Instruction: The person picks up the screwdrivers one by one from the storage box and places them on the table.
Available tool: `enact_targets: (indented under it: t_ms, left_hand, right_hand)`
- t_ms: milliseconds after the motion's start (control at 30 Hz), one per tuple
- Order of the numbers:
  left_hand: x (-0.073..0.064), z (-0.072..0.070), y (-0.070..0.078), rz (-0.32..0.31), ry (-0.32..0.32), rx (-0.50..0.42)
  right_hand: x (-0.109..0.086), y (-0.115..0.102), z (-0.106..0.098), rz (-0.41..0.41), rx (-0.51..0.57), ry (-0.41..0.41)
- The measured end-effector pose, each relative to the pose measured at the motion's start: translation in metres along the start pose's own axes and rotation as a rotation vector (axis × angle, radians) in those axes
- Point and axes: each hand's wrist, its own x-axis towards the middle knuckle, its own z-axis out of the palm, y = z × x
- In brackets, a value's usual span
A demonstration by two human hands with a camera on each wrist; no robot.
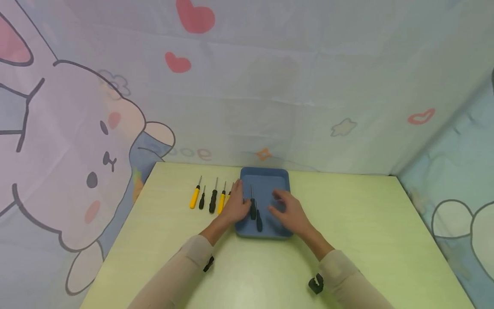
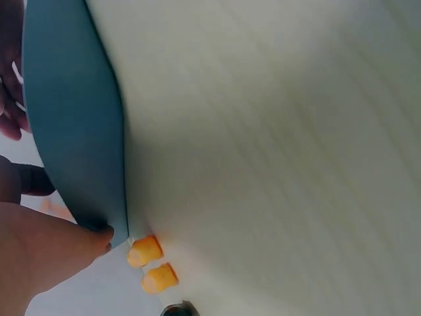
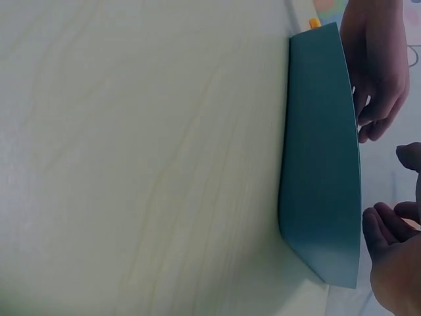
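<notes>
A blue tray (image 1: 264, 171) stands near the table's back edge with black screwdrivers in it, among them a longer one (image 1: 253, 210) and a shorter one (image 1: 259, 221). My left hand (image 1: 233, 208) holds the tray's left wall, thumb on the inner side and a fingertip on the outer face in the left wrist view. Over the tray's right half hovers my right hand (image 1: 292, 213), its fingers loosely bent and thumb apart, with nothing between them. Just left of the tray, a yellow-handled screwdriver (image 1: 229, 195) is partly hidden by the left hand.
Left of the tray, screwdrivers lie in a row: a yellow one (image 1: 195, 196), a small black one (image 1: 202, 200), a larger black one (image 1: 213, 201) and another yellow one (image 1: 221, 201). A printed cloth (image 1: 293, 107) hangs behind the pale table (image 1: 359, 214).
</notes>
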Motion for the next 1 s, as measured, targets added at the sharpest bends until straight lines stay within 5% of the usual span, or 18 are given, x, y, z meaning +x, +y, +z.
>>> enact_targets:
  t_ms: [600,1000]
  left_hand:
    - [-0.002,0.003,-0.001,-0.015,0.049,-0.033]
    - [-0.001,-0.016,-0.007,-0.069,-0.044,-0.094]
  right_hand:
    - [-0.001,-0.008,0.017,0.095,-0.002,-0.141]
    - [-0.001,-0.011,0.017,0.142,-0.096,-0.208]
